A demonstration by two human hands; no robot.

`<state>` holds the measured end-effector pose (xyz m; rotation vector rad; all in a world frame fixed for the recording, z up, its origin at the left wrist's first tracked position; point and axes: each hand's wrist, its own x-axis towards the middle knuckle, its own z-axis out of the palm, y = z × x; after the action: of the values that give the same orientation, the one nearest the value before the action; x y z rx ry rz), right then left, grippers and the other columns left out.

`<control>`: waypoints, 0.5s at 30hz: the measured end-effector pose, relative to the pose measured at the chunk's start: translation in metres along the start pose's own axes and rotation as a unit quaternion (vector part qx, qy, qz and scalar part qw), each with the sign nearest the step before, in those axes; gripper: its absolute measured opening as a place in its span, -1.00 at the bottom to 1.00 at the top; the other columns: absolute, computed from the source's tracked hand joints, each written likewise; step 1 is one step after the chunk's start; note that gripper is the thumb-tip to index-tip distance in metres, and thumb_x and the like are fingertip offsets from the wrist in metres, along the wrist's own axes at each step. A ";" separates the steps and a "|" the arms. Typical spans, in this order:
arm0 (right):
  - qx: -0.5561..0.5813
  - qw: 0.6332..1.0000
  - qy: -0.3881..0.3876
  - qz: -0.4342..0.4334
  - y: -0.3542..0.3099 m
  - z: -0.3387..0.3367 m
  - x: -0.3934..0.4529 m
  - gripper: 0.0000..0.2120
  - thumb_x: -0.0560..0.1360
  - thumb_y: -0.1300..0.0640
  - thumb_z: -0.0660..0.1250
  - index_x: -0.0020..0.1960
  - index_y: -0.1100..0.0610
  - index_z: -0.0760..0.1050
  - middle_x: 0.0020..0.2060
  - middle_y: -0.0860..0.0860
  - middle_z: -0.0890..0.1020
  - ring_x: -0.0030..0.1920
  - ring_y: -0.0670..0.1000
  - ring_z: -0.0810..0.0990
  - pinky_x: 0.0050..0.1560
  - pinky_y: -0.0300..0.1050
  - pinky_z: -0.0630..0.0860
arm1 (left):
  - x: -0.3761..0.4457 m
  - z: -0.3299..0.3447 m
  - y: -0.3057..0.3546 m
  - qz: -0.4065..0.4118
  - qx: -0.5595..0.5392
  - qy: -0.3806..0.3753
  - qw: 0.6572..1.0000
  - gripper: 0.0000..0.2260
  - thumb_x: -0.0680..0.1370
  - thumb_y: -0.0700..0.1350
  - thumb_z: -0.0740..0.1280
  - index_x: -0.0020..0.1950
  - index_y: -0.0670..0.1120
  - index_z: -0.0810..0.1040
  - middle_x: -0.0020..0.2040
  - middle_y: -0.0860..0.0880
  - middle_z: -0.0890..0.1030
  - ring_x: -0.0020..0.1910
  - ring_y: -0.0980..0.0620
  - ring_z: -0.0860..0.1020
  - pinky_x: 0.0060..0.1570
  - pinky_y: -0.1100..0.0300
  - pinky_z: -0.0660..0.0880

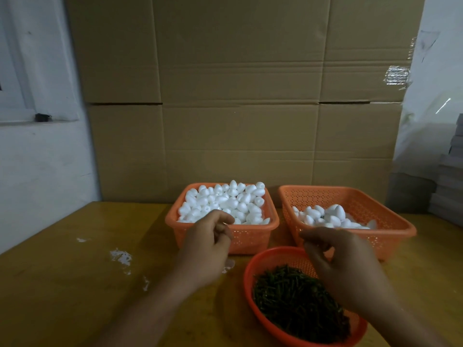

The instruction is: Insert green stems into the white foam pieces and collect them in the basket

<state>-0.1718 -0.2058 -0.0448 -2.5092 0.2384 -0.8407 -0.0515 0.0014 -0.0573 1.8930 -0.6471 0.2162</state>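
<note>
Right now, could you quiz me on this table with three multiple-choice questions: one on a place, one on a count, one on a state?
1. Where is the stem bowl?
A. nearest the person
B. against the cardboard
C. at the left table edge

2. How many orange baskets hold foam?
A. one
B. two
C. four

3. Which basket is fuller?
A. left basket
B. right basket
C. both equal

Answers: 1 A, it sits in front of both baskets, under the right hand. 2 B, two stand side by side. 3 A, its foam heaps to the rim.
</note>
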 end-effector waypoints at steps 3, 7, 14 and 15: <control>-0.006 1.000 -0.007 -0.016 -0.002 0.002 -0.004 -0.77 0.51 0.06 0.41 0.14 -0.12 0.65 -0.11 -0.26 0.64 -0.03 -0.19 0.59 0.01 -0.06 0.58 | 0.034 -0.005 -0.004 0.021 0.082 0.013 0.996 -0.82 0.60 -0.25 0.29 0.08 0.00 0.59 -0.18 0.11 0.60 -0.24 0.25 0.58 -0.29 0.47 0.44; -0.016 0.999 -0.022 -0.018 0.000 0.004 -0.007 -0.78 0.50 -0.01 0.39 0.13 -0.16 0.65 -0.07 -0.22 0.64 -0.02 -0.18 0.58 0.03 -0.05 0.57 | 0.084 -0.004 -0.006 0.018 0.196 -0.036 0.980 -0.85 0.58 -0.24 0.30 0.01 -0.10 0.67 -0.10 0.06 0.61 -0.10 0.09 0.60 -0.07 0.33 0.47; -0.032 0.999 -0.015 -0.021 0.001 0.003 -0.009 -0.81 0.49 0.00 0.42 0.09 -0.15 0.67 -0.13 -0.24 0.64 -0.04 -0.17 0.57 0.01 -0.04 0.56 | 0.134 0.024 -0.018 -0.010 0.491 -0.177 0.853 -0.67 0.55 0.10 0.35 0.28 0.03 0.58 0.36 0.02 0.45 0.34 -0.04 0.34 0.32 -0.02 0.27; -0.033 0.999 -0.015 -0.023 0.001 0.003 -0.009 -0.81 0.49 0.00 0.42 0.09 -0.14 0.67 -0.14 -0.25 0.63 -0.04 -0.16 0.57 0.00 -0.04 0.56 | 0.138 0.028 -0.021 -0.016 0.505 -0.177 0.845 -0.62 0.53 0.11 0.36 0.32 0.04 0.55 0.36 0.00 0.47 0.36 -0.05 0.34 0.33 -0.03 0.25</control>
<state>-0.1769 -0.2031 -0.0524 -2.5958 0.2031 -0.8260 0.0706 -0.0644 -0.0254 3.0132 -0.8325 0.2029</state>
